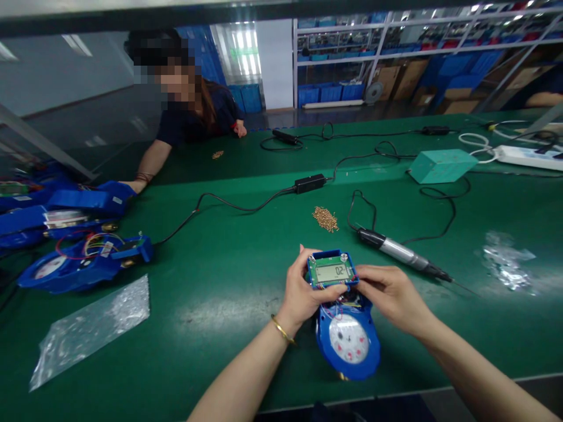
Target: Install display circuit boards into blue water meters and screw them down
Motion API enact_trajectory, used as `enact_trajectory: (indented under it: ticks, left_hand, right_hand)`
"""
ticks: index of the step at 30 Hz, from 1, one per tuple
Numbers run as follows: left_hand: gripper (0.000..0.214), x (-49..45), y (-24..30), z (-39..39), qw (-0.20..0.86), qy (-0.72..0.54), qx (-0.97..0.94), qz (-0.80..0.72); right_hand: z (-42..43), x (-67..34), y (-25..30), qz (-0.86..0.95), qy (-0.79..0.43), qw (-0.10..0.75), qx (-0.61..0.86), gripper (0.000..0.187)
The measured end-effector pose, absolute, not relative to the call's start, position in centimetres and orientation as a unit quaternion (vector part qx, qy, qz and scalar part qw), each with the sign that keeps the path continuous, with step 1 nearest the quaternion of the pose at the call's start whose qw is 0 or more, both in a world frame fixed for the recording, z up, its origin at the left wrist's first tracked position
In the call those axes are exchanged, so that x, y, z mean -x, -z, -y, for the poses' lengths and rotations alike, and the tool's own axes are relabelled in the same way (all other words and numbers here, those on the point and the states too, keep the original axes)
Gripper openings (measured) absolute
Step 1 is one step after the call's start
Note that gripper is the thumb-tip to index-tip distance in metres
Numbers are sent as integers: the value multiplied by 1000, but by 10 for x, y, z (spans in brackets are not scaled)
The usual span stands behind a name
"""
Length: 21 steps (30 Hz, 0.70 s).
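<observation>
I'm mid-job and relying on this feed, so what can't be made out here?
All in the head view:
Left hand: most fingertips, hidden behind the display unit.
Right hand: its exact contact with the display unit, covered by the hand itself.
Dial: fine markings, too small and blurred.
Co-worker's hand: partly hidden by the blue units.
Power strip: far end, cut off by the right edge.

Power strip [530,156] cropped at right edge
</observation>
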State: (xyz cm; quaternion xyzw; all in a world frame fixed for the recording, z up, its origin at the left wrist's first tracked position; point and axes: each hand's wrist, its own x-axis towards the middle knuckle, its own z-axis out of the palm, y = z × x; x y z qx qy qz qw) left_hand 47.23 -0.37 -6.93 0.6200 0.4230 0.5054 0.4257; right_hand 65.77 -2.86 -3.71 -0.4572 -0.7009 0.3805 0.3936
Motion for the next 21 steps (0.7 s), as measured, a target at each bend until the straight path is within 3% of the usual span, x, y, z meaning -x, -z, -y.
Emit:
enact_trajectory:
  ticks: [3,8,13,21]
  left_hand:
    - [51,-473,69,4,443,-502,-608,-427]
    - [52,-473,69,6,488,-519,-567,-413]
    - [49,-475,68,9,488,-522,-553,-429]
    - [55,-477,67,12,487,-526,-556,-420]
  right_hand:
    - [37,-661,43,761,-270,398,435,21]
    - [52,-655,53,810,-113,385,427,67]
    - [59,-635,50,787,-61,384,479,56]
    - [54,-636,55,733,-87,470,484,13]
